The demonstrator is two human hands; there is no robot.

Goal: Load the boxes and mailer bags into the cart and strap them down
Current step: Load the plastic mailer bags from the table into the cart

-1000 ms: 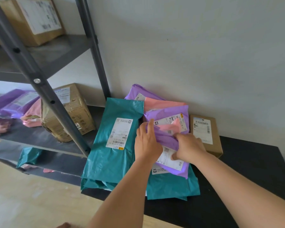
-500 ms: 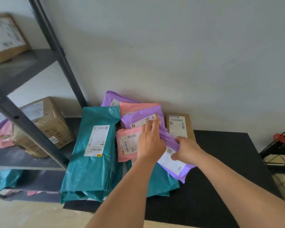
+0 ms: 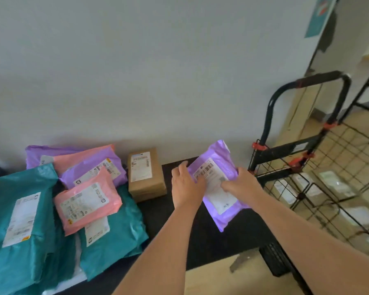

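Forearms come in from the near edge. Left hand [image 3: 186, 186] and right hand [image 3: 241, 184] each grip one side of a single purple mailer bag [image 3: 217, 165], fingers curled over its edges onto the label face. The bag is tilted with its label up and its lower corner pointing back toward me. Directly under the grip is the black table [image 3: 200, 241]; the bag looks lifted clear of it, though I can't be sure.

Close to the right of the grip: wire cart [image 3: 285, 150], handle upright, labelled parcels [image 3: 285, 193] lying in its bed, blurred. Near to the left: small brown box [image 3: 146, 173]. Farther left: heap of teal, pink and purple mailers [image 3: 87, 201], not yet loaded.

Step in hand, my read: carry the bag to the cart.
- Keep both sides gripped so the soft bag doesn't sag.
- Raise it above the wire wall before swinging right.
- Lay it flat on the parcels, not wedged on end, so the straps bear evenly.

Most of the load remains.
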